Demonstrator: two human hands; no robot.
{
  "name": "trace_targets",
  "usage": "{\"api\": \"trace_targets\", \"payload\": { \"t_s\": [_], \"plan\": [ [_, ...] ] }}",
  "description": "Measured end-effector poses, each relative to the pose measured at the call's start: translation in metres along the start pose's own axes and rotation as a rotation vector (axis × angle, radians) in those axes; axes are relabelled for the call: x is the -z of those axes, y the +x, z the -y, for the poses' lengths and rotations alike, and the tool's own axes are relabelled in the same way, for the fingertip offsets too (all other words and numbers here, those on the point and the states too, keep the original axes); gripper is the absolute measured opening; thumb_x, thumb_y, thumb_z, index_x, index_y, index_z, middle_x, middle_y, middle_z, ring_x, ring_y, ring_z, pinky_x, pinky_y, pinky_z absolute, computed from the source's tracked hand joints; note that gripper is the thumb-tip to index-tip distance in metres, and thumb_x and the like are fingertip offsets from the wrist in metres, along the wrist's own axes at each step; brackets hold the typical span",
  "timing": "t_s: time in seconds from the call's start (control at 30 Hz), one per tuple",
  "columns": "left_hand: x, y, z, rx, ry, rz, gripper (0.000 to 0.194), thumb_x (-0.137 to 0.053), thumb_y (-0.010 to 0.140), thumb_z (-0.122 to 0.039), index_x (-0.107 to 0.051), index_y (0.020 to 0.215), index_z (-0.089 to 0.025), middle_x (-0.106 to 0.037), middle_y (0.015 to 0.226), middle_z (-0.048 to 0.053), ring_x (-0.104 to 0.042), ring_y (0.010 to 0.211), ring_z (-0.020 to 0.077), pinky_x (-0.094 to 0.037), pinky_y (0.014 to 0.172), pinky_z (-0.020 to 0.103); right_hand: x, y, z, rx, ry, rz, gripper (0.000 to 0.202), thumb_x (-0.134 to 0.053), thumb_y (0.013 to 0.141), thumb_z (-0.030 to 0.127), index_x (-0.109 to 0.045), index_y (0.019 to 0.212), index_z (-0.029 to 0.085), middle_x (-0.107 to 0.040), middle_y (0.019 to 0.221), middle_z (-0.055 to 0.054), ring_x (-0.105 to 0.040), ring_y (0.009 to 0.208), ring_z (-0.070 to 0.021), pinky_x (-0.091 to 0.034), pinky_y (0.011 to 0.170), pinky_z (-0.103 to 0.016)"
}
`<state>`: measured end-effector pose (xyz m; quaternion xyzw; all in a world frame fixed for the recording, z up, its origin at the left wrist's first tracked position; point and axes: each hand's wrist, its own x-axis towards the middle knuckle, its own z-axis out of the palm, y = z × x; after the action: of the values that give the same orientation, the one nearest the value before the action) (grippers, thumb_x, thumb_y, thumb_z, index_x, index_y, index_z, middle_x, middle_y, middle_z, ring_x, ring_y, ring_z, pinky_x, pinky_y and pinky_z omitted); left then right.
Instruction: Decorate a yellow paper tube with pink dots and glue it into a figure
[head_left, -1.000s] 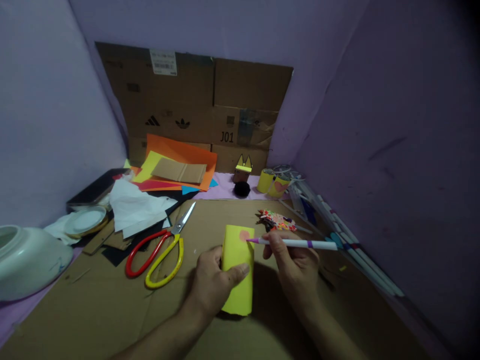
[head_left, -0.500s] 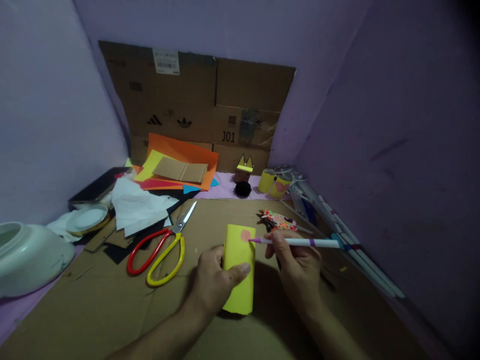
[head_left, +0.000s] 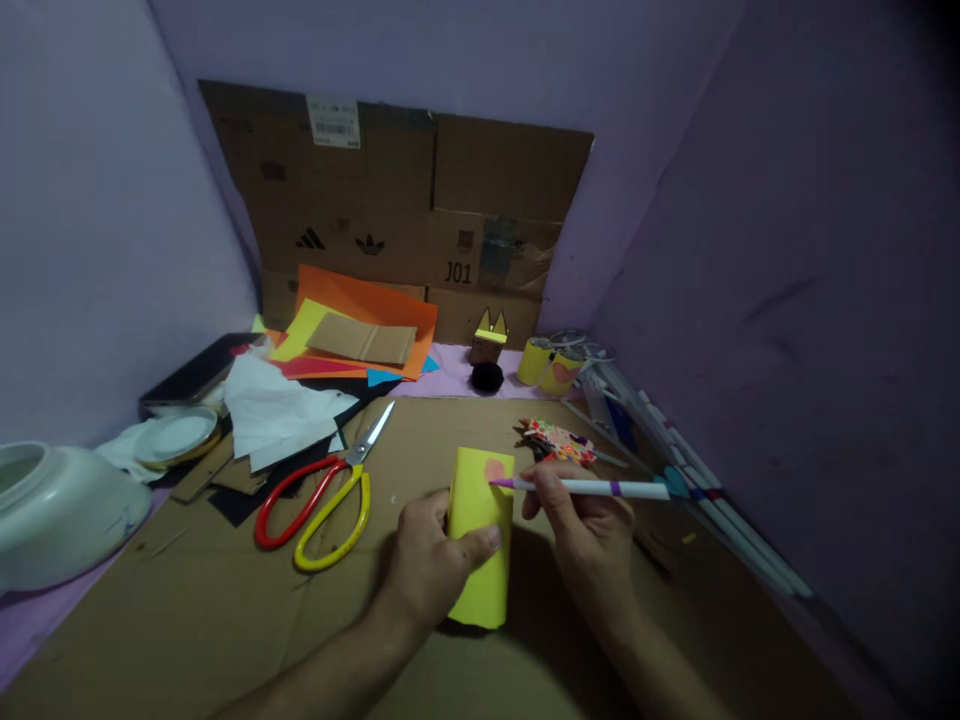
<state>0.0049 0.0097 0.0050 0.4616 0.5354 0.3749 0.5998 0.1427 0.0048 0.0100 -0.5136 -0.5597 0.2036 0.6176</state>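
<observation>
My left hand (head_left: 439,560) is closed round a yellow paper-covered block (head_left: 480,590), thumb across its front. A round orange-pink patch (head_left: 494,470) shows near the block's upper right. In my right hand (head_left: 589,525) is a white felt-tip pen (head_left: 630,489) with a purple band, pinched between thumb and fingers. Its purple tip points left and meets the yellow face just below the patch, or hovers very close to it. Left of my left hand lies a pair of scissors (head_left: 349,470) with one red and one yellow handle, blades pointing away.
Coloured paper (head_left: 409,295) and white scraps (head_left: 277,410) are piled at the back left, near a white pot (head_left: 67,515). At the back stand a small eared figure (head_left: 489,340) and yellow rolls (head_left: 534,362). Several pens (head_left: 739,540) line the right wall.
My right hand has shifted slightly left, bringing the pen tip a little left along the lower edge of the patch. My left hand still holds the block.
</observation>
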Motion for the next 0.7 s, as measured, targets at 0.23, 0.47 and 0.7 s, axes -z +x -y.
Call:
{"api": "trace_targets", "payload": {
  "t_s": [0.23,0.47,0.7],
  "plan": [
    [0.0011,0.0008,0.003,-0.019,0.021,0.015,0.03,-0.066,0.055,-0.031,-0.066,0.076,-0.009,-0.063,0.064,0.005,-0.054,0.057,0.0171,-0.042,0.052,0.026,-0.0027,0.0022,-0.0006,0.018,0.023,-0.015,0.022,-0.058,0.082,0.029,-0.066,0.065,0.018,-0.061,0.05,0.001,-0.059,0.049,-0.0147,-0.048,0.049,-0.025],
    [0.0013,0.0003,0.0016,-0.01,0.008,0.01,0.028,-0.068,0.054,-0.031,-0.065,0.073,-0.011,-0.062,0.061,0.003,-0.053,0.055,0.0158,-0.042,0.05,0.024,-0.0003,0.0026,-0.0018,0.023,0.003,-0.018,0.023,-0.057,0.082,0.03,-0.066,0.064,0.018,-0.059,0.049,0.001,-0.058,0.049,-0.0143,-0.047,0.049,-0.025],
    [-0.0005,-0.0017,-0.0016,0.004,-0.03,-0.001,0.026,-0.069,0.052,-0.029,-0.064,0.07,-0.011,-0.06,0.057,0.002,-0.052,0.053,0.0144,-0.042,0.048,0.024,0.0031,0.0049,-0.0004,0.037,-0.011,-0.035,0.024,-0.056,0.083,0.029,-0.065,0.064,0.018,-0.059,0.048,0.001,-0.056,0.045,-0.0136,-0.046,0.045,-0.024]
  ]
}}
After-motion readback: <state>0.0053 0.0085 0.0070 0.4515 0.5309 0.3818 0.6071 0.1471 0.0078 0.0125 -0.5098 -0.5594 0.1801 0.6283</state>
